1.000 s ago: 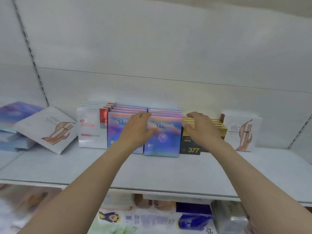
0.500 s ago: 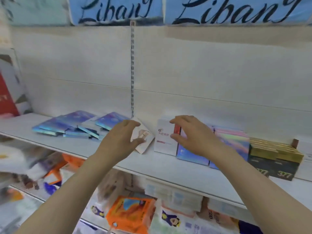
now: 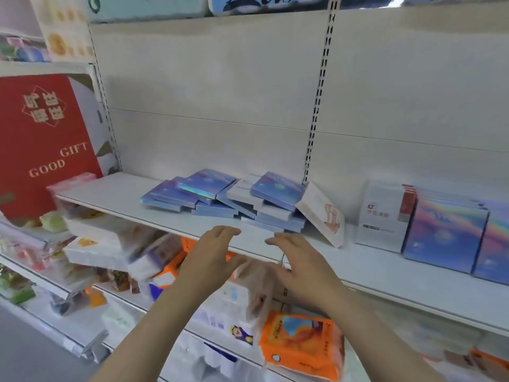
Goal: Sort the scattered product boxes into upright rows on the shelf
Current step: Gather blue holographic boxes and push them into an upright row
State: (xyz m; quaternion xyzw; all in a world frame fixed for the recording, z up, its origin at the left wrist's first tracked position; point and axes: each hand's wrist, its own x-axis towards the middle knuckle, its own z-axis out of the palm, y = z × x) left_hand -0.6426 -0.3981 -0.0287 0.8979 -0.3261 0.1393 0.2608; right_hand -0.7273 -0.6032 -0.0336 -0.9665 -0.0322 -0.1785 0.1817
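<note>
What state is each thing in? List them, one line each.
left hand: open, holds nothing, in front of the shelf edge.
right hand: open, holds nothing.
blue boxes: lying flat, heaped unevenly, unsorted.
white box: tilted, leaning on the heap.
white and red boxes: upright in a row.
rainbow boxes: upright in a row.
shelf: bare at its left end.

White shelf (image 3: 115, 197) carries a loose heap of blue boxes (image 3: 220, 199) just beyond the hands (image 3: 264, 260); upright rows (image 3: 440, 227) stand to their right.
</note>
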